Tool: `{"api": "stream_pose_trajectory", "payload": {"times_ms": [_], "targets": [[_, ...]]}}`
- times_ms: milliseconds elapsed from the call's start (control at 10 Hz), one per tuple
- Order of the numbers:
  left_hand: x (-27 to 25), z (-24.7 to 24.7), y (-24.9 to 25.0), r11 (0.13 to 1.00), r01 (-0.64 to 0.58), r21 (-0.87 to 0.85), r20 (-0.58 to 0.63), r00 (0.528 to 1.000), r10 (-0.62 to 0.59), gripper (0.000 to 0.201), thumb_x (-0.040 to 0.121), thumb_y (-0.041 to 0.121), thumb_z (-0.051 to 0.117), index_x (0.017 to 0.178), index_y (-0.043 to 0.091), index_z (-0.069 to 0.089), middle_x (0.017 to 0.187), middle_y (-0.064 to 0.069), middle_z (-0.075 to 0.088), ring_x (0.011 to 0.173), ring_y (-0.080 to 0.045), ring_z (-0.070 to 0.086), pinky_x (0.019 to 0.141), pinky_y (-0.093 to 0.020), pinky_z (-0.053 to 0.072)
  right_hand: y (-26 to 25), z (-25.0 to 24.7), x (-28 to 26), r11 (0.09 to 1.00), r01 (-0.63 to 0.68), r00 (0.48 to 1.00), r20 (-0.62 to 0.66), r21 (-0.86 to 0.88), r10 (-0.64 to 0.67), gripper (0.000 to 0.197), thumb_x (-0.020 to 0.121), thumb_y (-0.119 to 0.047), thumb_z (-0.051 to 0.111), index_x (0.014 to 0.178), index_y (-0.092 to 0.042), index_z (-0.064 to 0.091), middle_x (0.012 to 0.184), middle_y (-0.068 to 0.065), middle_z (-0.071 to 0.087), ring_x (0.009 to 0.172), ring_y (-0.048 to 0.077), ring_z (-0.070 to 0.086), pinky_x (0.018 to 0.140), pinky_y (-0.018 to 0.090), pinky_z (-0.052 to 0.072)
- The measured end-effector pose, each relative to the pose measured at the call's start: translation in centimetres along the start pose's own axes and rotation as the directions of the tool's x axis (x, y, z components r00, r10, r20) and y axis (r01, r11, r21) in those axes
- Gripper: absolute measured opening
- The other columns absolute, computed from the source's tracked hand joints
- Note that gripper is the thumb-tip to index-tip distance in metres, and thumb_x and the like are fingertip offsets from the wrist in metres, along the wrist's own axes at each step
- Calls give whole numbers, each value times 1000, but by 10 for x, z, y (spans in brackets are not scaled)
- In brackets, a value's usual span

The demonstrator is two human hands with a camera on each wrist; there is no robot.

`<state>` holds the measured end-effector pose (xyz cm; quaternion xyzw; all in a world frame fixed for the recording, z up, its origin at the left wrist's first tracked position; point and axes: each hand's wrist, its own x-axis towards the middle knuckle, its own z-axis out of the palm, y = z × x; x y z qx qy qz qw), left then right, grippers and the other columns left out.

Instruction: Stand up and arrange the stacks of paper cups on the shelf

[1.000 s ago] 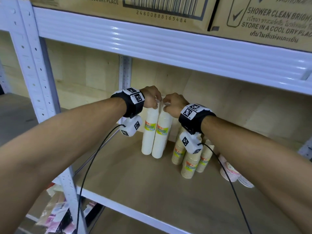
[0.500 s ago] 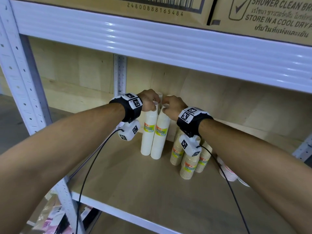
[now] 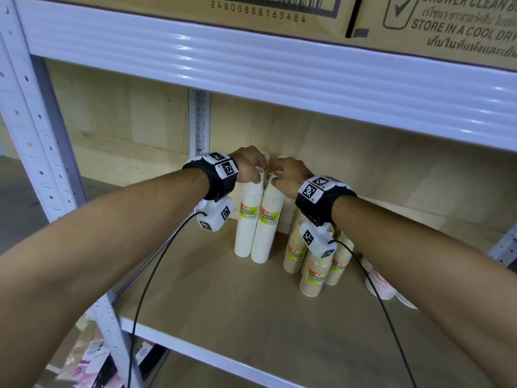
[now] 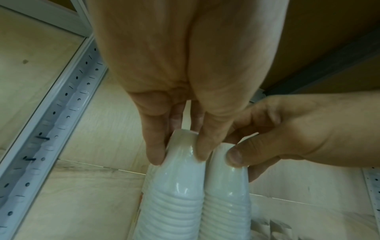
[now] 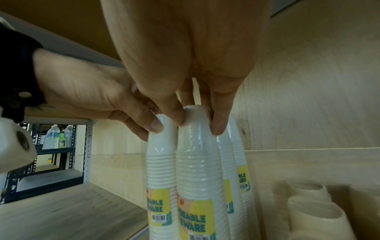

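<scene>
1. Two tall white cup stacks are standing side by side and touching, upright, near the back wall of the wooden shelf (image 3: 223,312), just beside the rear upright post (image 3: 199,121). The left white stack (image 3: 247,219) is being pinched at its top by the left hand (image 3: 249,163); the right white stack (image 3: 265,222) is being pinched the same way by the right hand (image 3: 289,176).

2. Both grips are clamped: in the wrist views the fingers (image 4: 156,146) of the left hand and the fingers (image 5: 219,120) of the right are curling round the topmost cup of each stack.

3. Judging from the glossy plastic sleeves, the fingers are at risk of sliding off, and since only the tops are being held, the bases may be swinging free if lifted.

4. The stacks are tall and narrow; a sideways nudge at the top is likely to tip one against the other, or onto the two further white stacks (image 5: 232,162) standing behind them.

5. Further from the post, the shorter tan stacks (image 3: 313,273) are sitting under the right wrist, whose camera (image 3: 316,238) and cable (image 3: 391,317) are hanging close over them; lowering that arm could be knocking them over.

6. Beyond those, a patterned cup stack (image 3: 382,284) is lying on its side and may roll if bumped.
</scene>
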<state>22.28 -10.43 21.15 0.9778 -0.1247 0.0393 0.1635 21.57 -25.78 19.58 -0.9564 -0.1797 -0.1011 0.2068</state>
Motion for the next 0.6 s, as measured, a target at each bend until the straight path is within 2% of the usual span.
{"api": "stream_pose_trajectory", "payload": {"times_ms": [100,200,300,400,500,600], "targets": [[-1,-2,0,1000,0,-29,1,1000,0,47,87,13,68,133,17,58,140,-5,50,124,-24,50,87,-24,41,-2,0,-3,1000,3,1000,-9,-4,-3,33,89,-8,55,121,-13,62,135,10,53,120,28,55,93,29,44],[-6,-9,3,998,18,-68,-4,1000,-18,47,85,15,72,130,19,60,136,-4,54,120,-23,54,90,-27,45,-4,0,-5,1000,-5,1000,-16,-14,5,26,88,-11,55,112,-14,64,117,6,60,109,28,59,79,28,45],[-15,-17,6,996,15,-92,-32,999,-18,48,85,20,72,131,22,58,136,-4,52,122,-23,53,99,-33,47,-7,-5,-10,1000,-22,999,-41,-5,21,32,88,-23,60,120,-18,62,118,5,60,107,25,60,78,28,46],[-31,-24,11,997,9,-81,-51,999,-13,51,87,26,69,135,24,54,138,-3,48,125,-22,50,93,-28,43,-14,-13,-23,1000,-17,997,-69,-4,17,38,89,-36,59,124,-21,60,126,8,55,110,27,59,90,38,51],[-54,-27,18,991,-42,-129,-115,993,27,49,87,29,68,133,24,55,123,1,51,114,-18,53,83,-24,39,-23,-18,-50,997,60,988,-145,48,-53,35,90,-40,58,118,-21,63,122,6,58,107,23,60,89,37,51],[-88,-15,12,969,-38,-243,-157,988,-1,46,86,35,69,130,28,57,114,9,53,101,-10,57,82,-24,43,-23,-8,-100,985,104,982,-173,136,-80,29,90,-43,58,111,-25,65,109,-4,64,94,15,63,82,32,51]]}}
